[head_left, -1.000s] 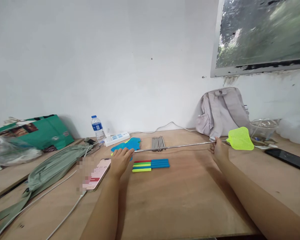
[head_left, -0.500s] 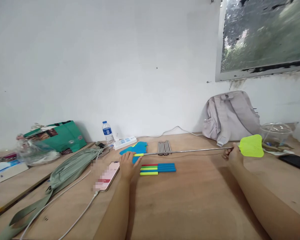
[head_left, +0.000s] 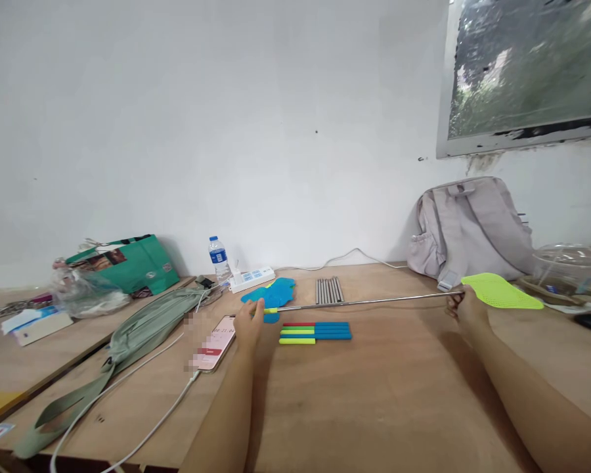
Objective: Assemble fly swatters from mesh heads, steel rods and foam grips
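Note:
A fly swatter (head_left: 374, 302) with a long thin metal rod is stretched level above the table between my two hands. My left hand (head_left: 249, 323) is closed on its short yellow grip. At the other end my right hand (head_left: 465, 309) pinches the rod beside the yellow-green mesh head (head_left: 502, 291), which now lies nearly flat. Beneath and behind the rod sit blue swatter heads (head_left: 276, 291) and a row of short metal rods (head_left: 329, 290). Nearer me, several coloured handles (head_left: 315, 332) in red, green, yellow and blue lie side by side.
Left of my arm lie a phone (head_left: 218, 343) on a white cable and a grey-green bag (head_left: 148, 332). Along the wall stand a water bottle (head_left: 218, 259), a power strip (head_left: 252, 279), a green bag (head_left: 148, 263) and a backpack (head_left: 467, 230). A clear plastic bowl (head_left: 566, 269) is far right.
The swatter's head has turned about the rod, from facing me to lying almost flat. Both hands keep hold of the swatter. My view has shifted slightly left.

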The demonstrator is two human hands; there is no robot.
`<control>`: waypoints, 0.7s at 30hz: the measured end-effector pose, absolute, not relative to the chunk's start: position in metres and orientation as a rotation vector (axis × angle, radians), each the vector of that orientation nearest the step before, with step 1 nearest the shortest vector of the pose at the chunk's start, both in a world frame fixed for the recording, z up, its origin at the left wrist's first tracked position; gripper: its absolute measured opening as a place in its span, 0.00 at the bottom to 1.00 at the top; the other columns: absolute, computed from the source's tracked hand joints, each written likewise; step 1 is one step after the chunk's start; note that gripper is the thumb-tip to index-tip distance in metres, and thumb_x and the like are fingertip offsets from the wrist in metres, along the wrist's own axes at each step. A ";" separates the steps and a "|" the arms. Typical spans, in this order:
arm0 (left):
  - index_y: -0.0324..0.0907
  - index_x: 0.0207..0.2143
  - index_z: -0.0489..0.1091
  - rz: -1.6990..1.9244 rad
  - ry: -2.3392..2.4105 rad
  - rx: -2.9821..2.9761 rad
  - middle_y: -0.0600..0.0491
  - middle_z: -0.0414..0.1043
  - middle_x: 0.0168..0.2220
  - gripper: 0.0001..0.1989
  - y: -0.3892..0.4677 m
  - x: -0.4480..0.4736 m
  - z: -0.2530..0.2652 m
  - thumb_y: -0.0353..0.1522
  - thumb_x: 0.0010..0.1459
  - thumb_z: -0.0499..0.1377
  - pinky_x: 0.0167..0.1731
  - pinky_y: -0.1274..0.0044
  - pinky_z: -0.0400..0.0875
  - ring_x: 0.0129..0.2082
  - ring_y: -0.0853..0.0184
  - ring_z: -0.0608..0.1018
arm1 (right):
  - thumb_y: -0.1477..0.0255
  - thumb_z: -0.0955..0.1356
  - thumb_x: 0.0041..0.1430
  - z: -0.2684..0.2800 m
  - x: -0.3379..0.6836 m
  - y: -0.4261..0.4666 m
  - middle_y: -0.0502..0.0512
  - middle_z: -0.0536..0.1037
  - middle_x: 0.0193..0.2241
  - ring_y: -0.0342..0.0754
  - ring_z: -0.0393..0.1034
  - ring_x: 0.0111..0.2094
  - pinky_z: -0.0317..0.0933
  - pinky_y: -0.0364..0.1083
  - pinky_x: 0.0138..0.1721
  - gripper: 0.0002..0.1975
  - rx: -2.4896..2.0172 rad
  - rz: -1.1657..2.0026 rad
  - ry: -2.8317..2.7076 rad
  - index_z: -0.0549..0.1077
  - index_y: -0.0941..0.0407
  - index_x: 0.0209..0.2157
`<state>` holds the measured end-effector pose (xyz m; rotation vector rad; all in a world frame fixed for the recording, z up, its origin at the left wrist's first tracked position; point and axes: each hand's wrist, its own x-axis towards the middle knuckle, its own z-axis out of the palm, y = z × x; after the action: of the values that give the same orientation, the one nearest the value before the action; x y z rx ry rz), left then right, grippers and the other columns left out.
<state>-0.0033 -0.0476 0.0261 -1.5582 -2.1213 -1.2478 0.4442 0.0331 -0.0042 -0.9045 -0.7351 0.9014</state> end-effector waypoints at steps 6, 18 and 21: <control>0.41 0.19 0.70 -1.200 -2.359 -1.273 0.51 0.69 0.20 0.21 -0.047 -0.003 0.030 0.40 0.55 0.44 0.20 0.78 0.51 0.24 0.65 0.70 | 0.62 0.60 0.51 -0.003 0.429 0.030 0.41 0.52 0.09 0.37 0.47 0.09 0.40 0.38 0.07 0.16 -0.929 0.855 -0.747 0.52 0.54 0.17; 0.43 0.21 0.71 -1.074 -2.406 -1.367 0.51 0.72 0.23 0.18 -0.045 0.018 0.030 0.38 0.52 0.45 0.21 0.78 0.52 0.25 0.64 0.71 | 0.60 0.57 0.54 0.001 0.391 0.021 0.42 0.51 0.08 0.35 0.44 0.08 0.40 0.38 0.09 0.20 -0.933 0.866 -0.917 0.50 0.54 0.14; 0.43 0.21 0.71 -1.055 -2.411 -1.393 0.50 0.73 0.23 0.18 -0.045 0.022 0.029 0.37 0.53 0.45 0.21 0.78 0.52 0.25 0.64 0.71 | 0.59 0.56 0.54 0.000 0.377 0.016 0.43 0.52 0.07 0.36 0.45 0.09 0.40 0.38 0.09 0.21 -0.935 0.872 -0.979 0.51 0.54 0.13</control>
<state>0.0216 -0.0450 0.0287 -1.3934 -2.4112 -1.0547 0.3767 0.0161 0.0003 -0.9350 -0.9791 0.8716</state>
